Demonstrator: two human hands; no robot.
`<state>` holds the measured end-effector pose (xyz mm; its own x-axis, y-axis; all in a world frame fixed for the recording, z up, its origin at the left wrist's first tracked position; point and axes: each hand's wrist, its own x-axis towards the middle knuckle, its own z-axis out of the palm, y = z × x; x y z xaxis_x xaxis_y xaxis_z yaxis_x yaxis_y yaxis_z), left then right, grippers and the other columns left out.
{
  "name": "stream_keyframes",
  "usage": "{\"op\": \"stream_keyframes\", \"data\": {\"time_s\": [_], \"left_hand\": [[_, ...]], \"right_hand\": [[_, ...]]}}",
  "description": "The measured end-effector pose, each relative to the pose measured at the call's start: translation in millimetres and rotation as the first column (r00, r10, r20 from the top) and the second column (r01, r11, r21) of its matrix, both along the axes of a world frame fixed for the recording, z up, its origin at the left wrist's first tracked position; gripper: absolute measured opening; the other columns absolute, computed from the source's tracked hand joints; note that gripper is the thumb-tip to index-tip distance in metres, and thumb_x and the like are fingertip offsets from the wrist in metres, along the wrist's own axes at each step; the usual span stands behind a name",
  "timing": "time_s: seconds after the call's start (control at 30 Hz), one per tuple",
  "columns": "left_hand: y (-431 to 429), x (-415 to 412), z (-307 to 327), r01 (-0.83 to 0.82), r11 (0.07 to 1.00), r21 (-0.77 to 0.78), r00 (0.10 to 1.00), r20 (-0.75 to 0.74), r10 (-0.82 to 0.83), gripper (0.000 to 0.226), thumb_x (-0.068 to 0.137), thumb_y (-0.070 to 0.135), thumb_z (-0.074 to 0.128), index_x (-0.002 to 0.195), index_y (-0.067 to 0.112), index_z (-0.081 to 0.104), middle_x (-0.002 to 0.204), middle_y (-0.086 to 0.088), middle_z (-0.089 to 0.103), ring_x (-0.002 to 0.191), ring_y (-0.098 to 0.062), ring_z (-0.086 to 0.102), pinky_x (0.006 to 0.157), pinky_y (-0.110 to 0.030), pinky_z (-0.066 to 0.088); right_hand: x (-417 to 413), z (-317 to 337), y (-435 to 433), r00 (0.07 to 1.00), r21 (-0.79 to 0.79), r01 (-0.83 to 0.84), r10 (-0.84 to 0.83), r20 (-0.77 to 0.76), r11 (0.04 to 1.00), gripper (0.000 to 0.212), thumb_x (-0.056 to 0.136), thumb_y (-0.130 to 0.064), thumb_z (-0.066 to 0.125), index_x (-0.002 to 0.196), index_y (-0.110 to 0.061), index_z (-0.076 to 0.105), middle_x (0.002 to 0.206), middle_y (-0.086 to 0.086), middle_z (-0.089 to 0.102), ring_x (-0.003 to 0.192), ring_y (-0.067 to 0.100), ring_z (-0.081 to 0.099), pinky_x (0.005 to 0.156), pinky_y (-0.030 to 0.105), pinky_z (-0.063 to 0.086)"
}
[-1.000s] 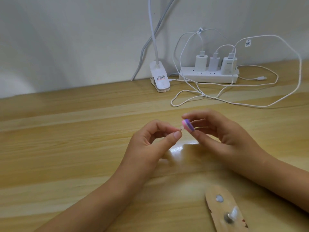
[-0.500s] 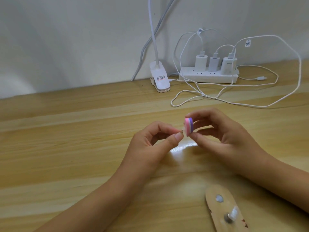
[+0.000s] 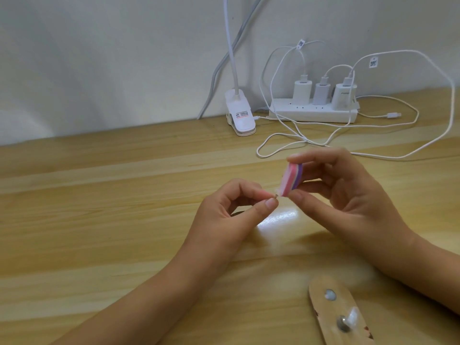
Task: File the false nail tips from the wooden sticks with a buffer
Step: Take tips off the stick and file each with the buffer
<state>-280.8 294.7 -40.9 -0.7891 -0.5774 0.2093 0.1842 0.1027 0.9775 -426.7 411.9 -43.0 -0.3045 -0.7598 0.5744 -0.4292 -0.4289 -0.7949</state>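
Observation:
My left hand point(image 3: 231, 215) pinches a tiny false nail tip point(image 3: 351, 195) between thumb and forefinger above the wooden table; most of the tip is hidden by the fingertips. My right hand point(image 3: 348, 195) grips a small pink, white and purple buffer block point(image 3: 366, 180) between thumb and fingers, its lower edge touching the nail tip. A wooden stick point(image 3: 338, 312) lies near the front edge at the right, carrying a blob of white putty point(image 3: 330, 294), a metal stud point(image 3: 343, 324) and a clear nail tip point(image 3: 353, 317).
At the back by the wall sit a white power strip point(image 3: 313, 113) with three chargers, loose white cables point(image 3: 298, 140) looping over the table, and a white clip-lamp base point(image 3: 240, 115) with its neck rising out of view.
The buffer has turned from nearly flat-on to edge-on and slid down against the nail tip; my right hand shifted slightly left. My left hand stayed about where it was.

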Motion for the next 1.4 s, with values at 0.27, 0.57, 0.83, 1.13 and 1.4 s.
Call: {"op": "stream_keyframes", "data": {"time_s": [0.27,0.57,0.83,1.13,1.4], "left_hand": [[0.8,0.1,0.4,-0.014,0.999,-0.029,1.000,0.010,0.014,0.006,0.074,0.019,0.073,0.075,0.019,0.067,0.078,0.014,0.064,0.074,-0.004,0.060,0.072,-0.016,0.045],[-1.1,0.7,-1.8,-0.021,0.999,-0.044,1.000,0.021,0.022,0.003,0.074,0.021,0.074,0.074,0.022,0.070,0.079,0.016,0.066,0.077,-0.002,0.062,0.073,-0.016,0.048],[-0.8,1.7,-0.9,-0.042,0.997,-0.059,0.997,0.063,0.045,0.005,0.074,0.025,0.073,0.076,0.022,0.070,0.083,0.011,0.069,0.079,-0.005,0.063,0.074,-0.020,0.051],[4.6,2.8,2.3,0.034,0.999,0.001,0.998,0.058,-0.034,0.004,0.082,0.023,0.072,0.084,0.024,0.069,0.084,-0.004,0.076,0.080,-0.012,0.070,0.070,-0.017,0.052],[5.2,3.3,5.5,0.053,0.997,0.059,0.997,0.056,-0.056,0.005,0.076,0.030,0.068,0.081,0.029,0.070,0.080,-0.005,0.076,0.073,-0.012,0.072,0.064,-0.016,0.052]], "right_hand": [[0.5,1.4,0.7,1.000,0.025,-0.001,0.001,-0.008,1.000,0.036,0.087,-0.018,0.068,0.121,-0.023,0.057,0.103,0.000,0.065,0.100,0.020,0.066,0.089,0.027,0.053],[-0.7,-0.1,1.4,0.996,0.025,0.009,-0.007,-0.086,1.000,0.037,0.089,-0.016,0.066,0.125,-0.019,0.058,0.106,0.005,0.062,0.101,0.023,0.064,0.090,0.028,0.053],[-1.7,0.9,2.4,0.969,0.058,0.043,-0.028,-0.244,0.997,0.042,0.090,-0.007,0.060,0.130,-0.018,0.059,0.108,0.006,0.059,0.104,0.021,0.060,0.092,0.020,0.047],[-3.0,3.6,6.2,0.961,0.113,0.081,-0.048,-0.271,0.990,0.045,0.089,0.001,0.050,0.126,-0.021,0.063,0.108,0.003,0.056,0.109,0.019,0.058,0.095,0.017,0.041],[-1.6,5.4,6.8,0.961,0.085,0.077,-0.051,-0.273,0.993,0.044,0.089,0.005,0.047,0.122,-0.018,0.064,0.108,0.005,0.056,0.109,0.014,0.058,0.095,0.015,0.041]]}}
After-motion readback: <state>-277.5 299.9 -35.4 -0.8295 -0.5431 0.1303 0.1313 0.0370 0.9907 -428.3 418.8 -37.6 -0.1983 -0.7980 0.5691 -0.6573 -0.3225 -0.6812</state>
